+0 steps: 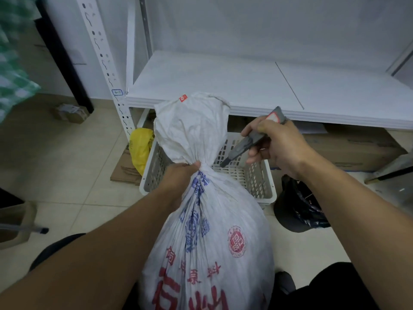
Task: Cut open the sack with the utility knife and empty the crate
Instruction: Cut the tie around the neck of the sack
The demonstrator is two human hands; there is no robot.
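A white woven sack [212, 238] with blue and red print stands upright in front of me, its top bunched into a neck. My left hand [178, 177] is closed around that neck from the left. To the right of the neck, my right hand [277, 146] grips a grey utility knife [248, 139], whose tip points down-left toward the sack and stays a short way off it. Behind the sack sits a grey perforated plastic crate [257, 175] on the floor; the sack hides much of its inside.
A white metal shelf [245, 86] runs across the back, with cardboard boxes [357, 148] beneath it. A yellow bag [140, 146] and flattened cardboard lie left of the crate. A black bag [297, 206] sits to its right. The floor is tiled.
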